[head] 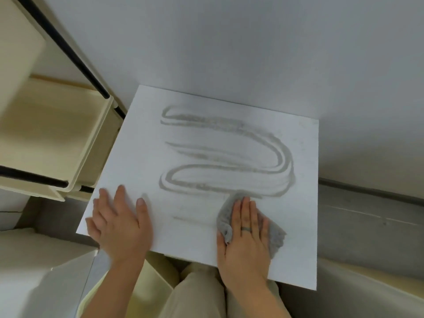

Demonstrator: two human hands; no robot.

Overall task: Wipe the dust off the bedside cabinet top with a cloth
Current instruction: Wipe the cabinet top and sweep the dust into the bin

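The white cabinet top [142, 138] fills the middle of the view, with grey dust streaks [229, 154] snaking across it in wide curves. My right hand [245, 239] lies flat, palm down, on a crumpled grey cloth [276, 237] near the front right of the top. The cloth sits at the lower end of the streak trail. My left hand [119, 223] rests flat on the front left corner of the top, fingers spread, holding nothing.
A cream shelf unit [52, 134] with black rails stands close on the left. The white wall [252, 42] runs along the back edge. A grey ledge [367, 221] lies to the right. My beige trousers [197, 294] are below the front edge.
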